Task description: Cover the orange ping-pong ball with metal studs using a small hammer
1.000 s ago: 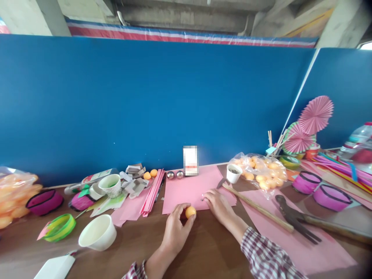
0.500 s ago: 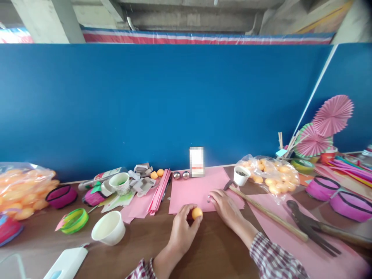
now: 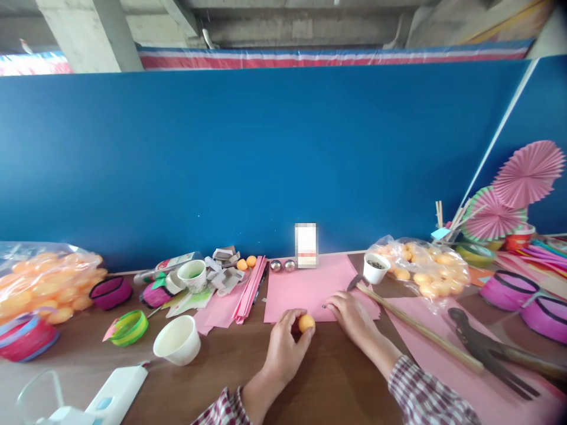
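My left hand (image 3: 283, 351) pinches a small orange ball (image 3: 306, 323) between thumb and fingers, just above the brown table near the front edge of a pink paper sheet (image 3: 305, 286). My right hand (image 3: 352, 316) rests on that sheet to the right of the ball, fingers curled, with a tiny dark object (image 3: 325, 306) at its fingertips that I cannot make out. Both sleeves are plaid.
A white cup (image 3: 178, 340) stands left of my hands. Green ring (image 3: 129, 327), bags of orange balls (image 3: 38, 283) (image 3: 420, 271), a small cup (image 3: 375, 268), a wooden stick (image 3: 420, 327), dark pliers (image 3: 487, 348), magenta baskets (image 3: 500, 289) and pink paper fans (image 3: 527, 174) surround them. A blue partition (image 3: 266, 159) backs the table.
The view has shifted left, bringing more of the left side of the table into sight. My hands keep the same pose, the left still on the ball.
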`<state>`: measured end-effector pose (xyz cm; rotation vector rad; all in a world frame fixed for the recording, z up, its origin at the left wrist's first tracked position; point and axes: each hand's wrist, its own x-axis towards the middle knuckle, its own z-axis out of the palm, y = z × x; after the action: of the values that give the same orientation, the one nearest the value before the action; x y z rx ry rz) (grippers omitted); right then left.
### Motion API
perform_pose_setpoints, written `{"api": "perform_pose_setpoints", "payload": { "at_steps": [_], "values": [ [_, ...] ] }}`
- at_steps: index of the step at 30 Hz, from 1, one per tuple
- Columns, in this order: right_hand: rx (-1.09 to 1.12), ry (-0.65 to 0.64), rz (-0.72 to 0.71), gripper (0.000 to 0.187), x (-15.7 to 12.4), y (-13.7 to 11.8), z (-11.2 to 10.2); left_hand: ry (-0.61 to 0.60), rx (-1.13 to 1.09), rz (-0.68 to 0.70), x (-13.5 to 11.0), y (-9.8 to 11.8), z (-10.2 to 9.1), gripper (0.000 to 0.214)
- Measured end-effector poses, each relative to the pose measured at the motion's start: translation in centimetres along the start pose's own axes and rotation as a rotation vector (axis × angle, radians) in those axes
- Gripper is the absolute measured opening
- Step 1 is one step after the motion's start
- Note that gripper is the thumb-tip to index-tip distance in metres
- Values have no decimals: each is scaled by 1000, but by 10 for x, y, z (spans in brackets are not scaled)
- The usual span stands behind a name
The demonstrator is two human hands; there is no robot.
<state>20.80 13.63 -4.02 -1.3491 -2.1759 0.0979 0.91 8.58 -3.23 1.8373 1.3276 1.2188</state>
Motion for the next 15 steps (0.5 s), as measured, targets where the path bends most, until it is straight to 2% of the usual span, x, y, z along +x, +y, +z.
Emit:
{"api": "perform_pose_setpoints", "payload": {
  "at_steps": [5, 15],
  "values": [
    [-22, 12, 42, 23, -1, 2, 0, -7, -4, -4, 1, -1, 0, 24],
    [-41, 8, 27, 26, -4, -2, -2, -24, -5, -19, 1, 0, 0, 24]
  ]
}}
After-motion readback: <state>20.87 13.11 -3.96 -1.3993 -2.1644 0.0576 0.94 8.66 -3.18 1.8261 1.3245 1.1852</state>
